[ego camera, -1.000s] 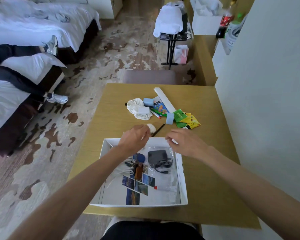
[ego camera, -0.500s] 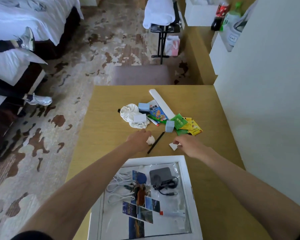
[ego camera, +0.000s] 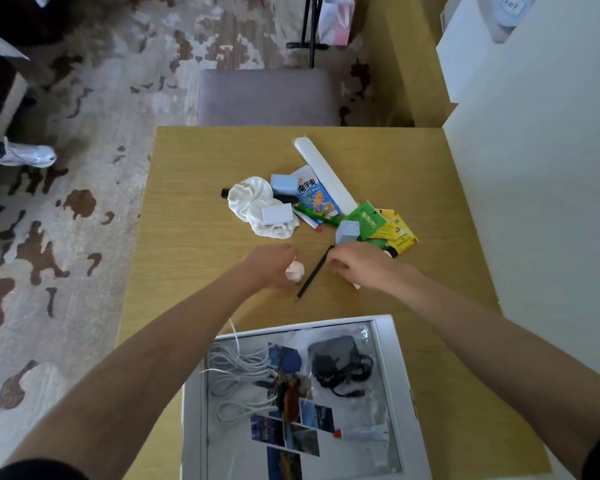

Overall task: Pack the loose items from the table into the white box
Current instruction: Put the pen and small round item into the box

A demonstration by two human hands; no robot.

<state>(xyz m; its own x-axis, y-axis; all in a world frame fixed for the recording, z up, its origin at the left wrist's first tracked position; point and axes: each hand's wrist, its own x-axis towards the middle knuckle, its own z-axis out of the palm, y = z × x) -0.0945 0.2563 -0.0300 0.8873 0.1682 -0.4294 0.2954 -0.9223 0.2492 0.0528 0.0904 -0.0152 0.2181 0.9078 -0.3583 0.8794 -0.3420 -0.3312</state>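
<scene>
Head view looks down on a wooden surface (ego camera: 187,209) with both bare arms reaching forward over it. Left hand (ego camera: 272,265) is curled, its grip closed around a small pale rounded object (ego camera: 295,271) that peeks out on the thumb side, just above or on the wood; which cannot be told. Right hand (ego camera: 361,266) lies knuckles-up just beside it, fingers bent down toward the wood; whether its grip pinches anything cannot be told, though a scrap of something white (ego camera: 356,286) shows under its heel. Between the two hands a thin black pencil (ego camera: 314,272) lies slanted on the wood, its far end touching the right hand's fingers.

Beyond the hands sits the heap of loose items: a crumpled white cloth (ego camera: 257,206) with a small white card (ego camera: 277,214) on it, a pale blue block (ego camera: 284,183), a blue snack packet (ego camera: 316,195), a long white flat stick (ego camera: 324,174), a small light-blue cube (ego camera: 347,231), a green sachet (ego camera: 368,218) and yellow sachets (ego camera: 400,233).

White box (ego camera: 400,375) stands open at the near edge of the surface, well apart from the heap. Inside lie coiled white cables (ego camera: 236,375), a black adapter with its cord (ego camera: 336,358) in clear plastic, and several photo cards (ego camera: 284,434).
</scene>
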